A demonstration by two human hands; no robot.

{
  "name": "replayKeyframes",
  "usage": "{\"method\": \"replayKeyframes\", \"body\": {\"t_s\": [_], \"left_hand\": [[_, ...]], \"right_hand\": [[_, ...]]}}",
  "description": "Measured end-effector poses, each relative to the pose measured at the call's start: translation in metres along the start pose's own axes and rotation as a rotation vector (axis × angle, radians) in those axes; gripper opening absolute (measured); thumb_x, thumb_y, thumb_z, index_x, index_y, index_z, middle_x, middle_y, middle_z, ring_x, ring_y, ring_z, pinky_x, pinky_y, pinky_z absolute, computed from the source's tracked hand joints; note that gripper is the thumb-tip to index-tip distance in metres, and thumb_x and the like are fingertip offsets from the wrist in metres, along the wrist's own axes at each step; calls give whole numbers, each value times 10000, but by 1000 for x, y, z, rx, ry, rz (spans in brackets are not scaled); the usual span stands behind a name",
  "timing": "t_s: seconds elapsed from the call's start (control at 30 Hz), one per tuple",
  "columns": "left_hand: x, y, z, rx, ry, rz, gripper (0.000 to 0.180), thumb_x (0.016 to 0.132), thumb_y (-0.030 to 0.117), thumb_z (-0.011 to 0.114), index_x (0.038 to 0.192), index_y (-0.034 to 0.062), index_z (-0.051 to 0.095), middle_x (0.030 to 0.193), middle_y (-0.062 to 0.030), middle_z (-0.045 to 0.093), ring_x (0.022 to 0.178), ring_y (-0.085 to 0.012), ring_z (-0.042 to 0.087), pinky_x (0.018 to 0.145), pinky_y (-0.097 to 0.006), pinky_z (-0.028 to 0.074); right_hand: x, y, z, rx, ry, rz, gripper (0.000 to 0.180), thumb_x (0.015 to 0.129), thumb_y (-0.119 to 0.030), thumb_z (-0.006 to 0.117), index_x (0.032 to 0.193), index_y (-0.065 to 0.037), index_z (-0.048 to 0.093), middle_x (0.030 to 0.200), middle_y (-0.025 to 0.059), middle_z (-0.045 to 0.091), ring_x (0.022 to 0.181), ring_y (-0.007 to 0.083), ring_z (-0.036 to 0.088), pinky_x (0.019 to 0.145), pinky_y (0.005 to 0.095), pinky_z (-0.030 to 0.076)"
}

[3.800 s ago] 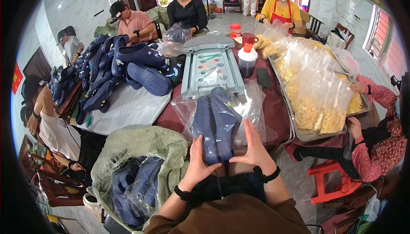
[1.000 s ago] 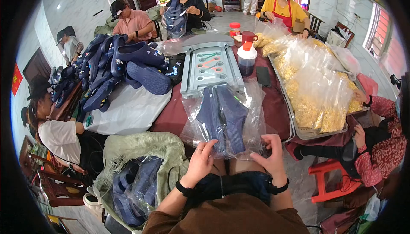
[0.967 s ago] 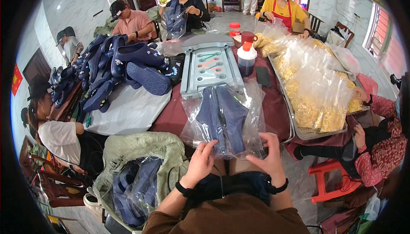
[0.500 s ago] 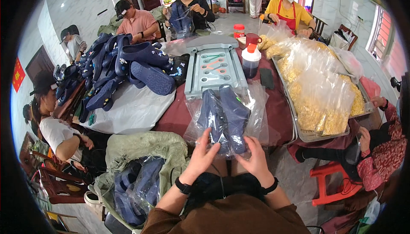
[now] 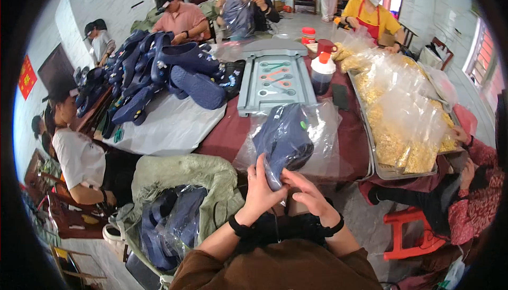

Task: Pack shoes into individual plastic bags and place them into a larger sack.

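Note:
A pair of navy blue clogs (image 5: 283,136) in a clear plastic bag (image 5: 325,131) lies at the table's near edge, toes overlapping and a green charm showing on one. My left hand (image 5: 260,192) is closed around the bag's near end, thumb and fingers on the plastic. Beside it my right hand (image 5: 312,197) has its fingers stretched out, the fingertips close to the same end of the bag. A grey-blue folding step stool (image 5: 275,81) with a patterned top lies just beyond the bag.
Loose navy clogs (image 5: 153,70) are heaped at the left on a white sheet (image 5: 169,126). A green woven sack (image 5: 185,168) with bagged clogs stands near my left arm. On the right are a metal tray (image 5: 370,147) of yellow-filled bags and a dark-liquid bottle (image 5: 321,73). Several people work around the table.
The clogs in the bag have turned from lying side by side to overlapping. My hands have come closer together, the right moving inward to the bag's near end. The head view has shifted slightly.

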State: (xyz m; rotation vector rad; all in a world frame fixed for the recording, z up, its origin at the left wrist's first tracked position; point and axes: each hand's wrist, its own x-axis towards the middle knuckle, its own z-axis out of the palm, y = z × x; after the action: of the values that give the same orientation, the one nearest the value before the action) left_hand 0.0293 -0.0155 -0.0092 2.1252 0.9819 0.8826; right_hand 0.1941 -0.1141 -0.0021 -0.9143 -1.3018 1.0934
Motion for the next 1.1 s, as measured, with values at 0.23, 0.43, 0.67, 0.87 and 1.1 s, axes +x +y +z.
{"method": "replayKeyframes", "body": {"t_s": [0.23, 0.43, 0.67, 0.87, 1.1], "left_hand": [[5, 0, -67, -671, 127, -120, 768, 778, 31, 701, 1479, 2, 390, 1392, -98, 501, 1283, -191, 479, 1105, -335, 375], [-28, 55, -219, -722, 245, -354, 771, 743, -4, 650, 1489, 38, 459, 1383, -135, 549, 1241, -219, 539, 1075, -344, 417], [-104, 47, -373, -463, 555, -261, 840, 640, 223, 629, 1424, -53, 504, 1294, -155, 633, 1159, -265, 623, 1014, -354, 480], [-173, 42, -412, -168, 279, -366, 823, 593, 77, 663, 1405, -5, 554, 1347, -113, 617, 1263, -242, 574, 1096, -344, 415], [-202, -2, -353, 38, 263, -539, 698, 646, 59, 750, 1325, -8, 604, 1227, -108, 572, 1193, -242, 563, 1035, -349, 439]], "right_hand": [[20, -38, 19, -73, 135, -305, 375, 844, 27, 508, 1190, 46, 652, 1242, 152, 632, 1098, 204, 623, 901, 322, 505], [47, -15, 20, -21, 153, -229, 186, 896, 36, 537, 1030, -1, 659, 1027, 59, 640, 862, 117, 601, 742, 248, 483], [136, -4, 98, -493, 156, -349, 423, 806, -237, 836, 1142, -65, 644, 1072, 67, 609, 929, 215, 619, 774, 324, 514], [184, 65, 124, -993, 22, -214, 371, 841, -350, 773, 1066, -77, 661, 937, 160, 696, 880, 381, 690, 716, 494, 522], [199, 18, 147, -262, 208, -213, 321, 965, -269, 677, 885, 41, 655, 686, 178, 629, 610, 152, 592, 592, 365, 457]]}}
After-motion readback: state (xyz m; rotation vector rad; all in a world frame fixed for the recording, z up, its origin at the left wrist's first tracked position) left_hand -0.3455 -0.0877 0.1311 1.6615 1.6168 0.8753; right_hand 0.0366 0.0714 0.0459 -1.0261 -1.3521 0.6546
